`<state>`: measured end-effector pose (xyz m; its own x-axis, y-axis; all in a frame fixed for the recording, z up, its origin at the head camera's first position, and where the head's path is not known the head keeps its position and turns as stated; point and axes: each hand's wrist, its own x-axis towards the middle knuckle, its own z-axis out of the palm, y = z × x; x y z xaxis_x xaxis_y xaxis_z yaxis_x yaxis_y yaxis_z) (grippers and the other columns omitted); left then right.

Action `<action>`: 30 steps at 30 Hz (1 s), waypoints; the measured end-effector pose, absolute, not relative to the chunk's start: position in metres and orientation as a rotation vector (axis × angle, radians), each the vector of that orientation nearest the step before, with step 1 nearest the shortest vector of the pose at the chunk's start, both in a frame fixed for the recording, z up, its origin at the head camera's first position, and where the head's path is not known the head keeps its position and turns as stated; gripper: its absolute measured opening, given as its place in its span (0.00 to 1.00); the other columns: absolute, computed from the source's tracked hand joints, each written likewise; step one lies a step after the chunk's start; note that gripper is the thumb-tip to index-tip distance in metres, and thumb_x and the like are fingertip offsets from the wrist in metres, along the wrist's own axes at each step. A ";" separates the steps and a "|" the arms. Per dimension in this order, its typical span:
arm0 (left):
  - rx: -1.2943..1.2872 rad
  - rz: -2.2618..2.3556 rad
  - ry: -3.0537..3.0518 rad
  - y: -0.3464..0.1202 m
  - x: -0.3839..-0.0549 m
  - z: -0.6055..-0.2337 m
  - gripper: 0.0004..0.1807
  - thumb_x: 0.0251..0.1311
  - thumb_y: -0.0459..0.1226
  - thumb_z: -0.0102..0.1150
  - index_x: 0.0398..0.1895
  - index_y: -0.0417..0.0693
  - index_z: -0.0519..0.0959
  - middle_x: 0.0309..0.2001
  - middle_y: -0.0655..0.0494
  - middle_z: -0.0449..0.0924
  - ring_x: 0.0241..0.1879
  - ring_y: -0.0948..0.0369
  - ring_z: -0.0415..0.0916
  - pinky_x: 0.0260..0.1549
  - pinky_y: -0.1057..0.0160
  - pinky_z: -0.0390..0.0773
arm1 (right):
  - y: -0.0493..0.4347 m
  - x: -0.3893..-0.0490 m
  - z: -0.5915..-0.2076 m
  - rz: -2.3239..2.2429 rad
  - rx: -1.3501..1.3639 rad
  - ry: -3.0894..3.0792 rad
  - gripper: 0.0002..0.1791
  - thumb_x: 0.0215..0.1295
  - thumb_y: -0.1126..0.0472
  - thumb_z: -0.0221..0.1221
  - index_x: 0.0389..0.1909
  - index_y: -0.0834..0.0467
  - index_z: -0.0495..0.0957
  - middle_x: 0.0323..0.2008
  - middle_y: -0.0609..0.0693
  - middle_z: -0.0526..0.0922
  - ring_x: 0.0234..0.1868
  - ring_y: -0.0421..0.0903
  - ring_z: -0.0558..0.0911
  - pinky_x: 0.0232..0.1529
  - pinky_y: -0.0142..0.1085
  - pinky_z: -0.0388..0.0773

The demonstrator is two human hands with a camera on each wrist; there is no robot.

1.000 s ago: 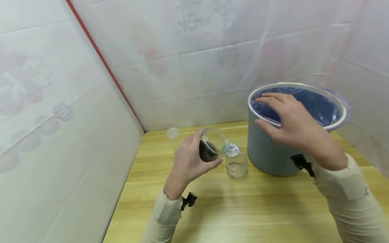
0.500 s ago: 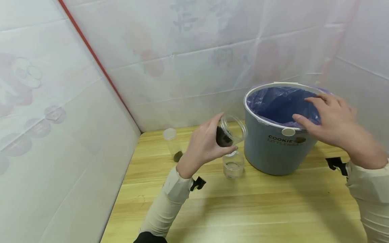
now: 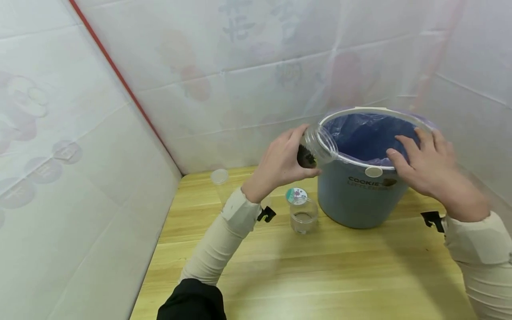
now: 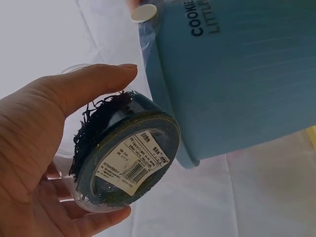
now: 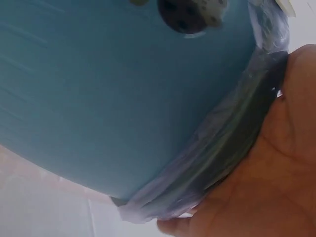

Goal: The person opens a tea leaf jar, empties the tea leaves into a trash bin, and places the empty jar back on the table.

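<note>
My left hand [image 3: 280,160] grips a clear plastic jar [image 3: 320,144] round its side, tilted with its mouth toward the bin. Dark, stringy dried leaves [image 4: 106,113] lie inside the jar, and its base carries a white barcode label [image 4: 132,162]. The jar's mouth overlaps the left rim of a blue-grey bin [image 3: 354,198] in the head view. On the bin's right, my right hand [image 3: 432,173] rests at the bag-covered rim [image 5: 222,143], fingers spread over the opening and holding nothing loose. A bluish plastic bag [image 3: 360,133] lines the bin.
A second clear jar [image 3: 304,218] stands on the wooden table [image 3: 320,275], left of the bin, with a flower-printed lid [image 3: 297,195] behind it. A clear tube [image 3: 220,178] with a pale cap is partly hidden by my left arm. White sheeting [image 3: 240,98] encloses the table.
My left hand has carried the tilted jar up and right to the bin's rim. The right hand has moved right, from in front of the bin's opening to its right rim.
</note>
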<state>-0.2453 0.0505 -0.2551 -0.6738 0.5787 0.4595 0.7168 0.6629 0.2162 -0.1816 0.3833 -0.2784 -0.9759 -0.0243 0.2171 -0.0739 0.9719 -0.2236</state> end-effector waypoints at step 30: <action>-1.175 0.071 -2.416 0.123 -0.278 -0.214 0.47 0.57 0.52 0.66 0.79 0.56 0.56 0.72 0.58 0.70 0.69 0.58 0.67 0.72 0.62 0.67 | 0.368 -0.174 -0.293 0.325 0.086 -2.763 0.31 0.76 0.53 0.31 0.67 0.65 0.69 0.73 0.76 0.57 0.73 0.78 0.52 0.67 0.73 0.44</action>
<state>-0.2783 0.1232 -0.2143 -0.5358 0.7579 0.3722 0.7346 0.6357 -0.2369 -0.1743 0.3681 -0.2926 -0.9347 -0.0185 0.3550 -0.1005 0.9717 -0.2139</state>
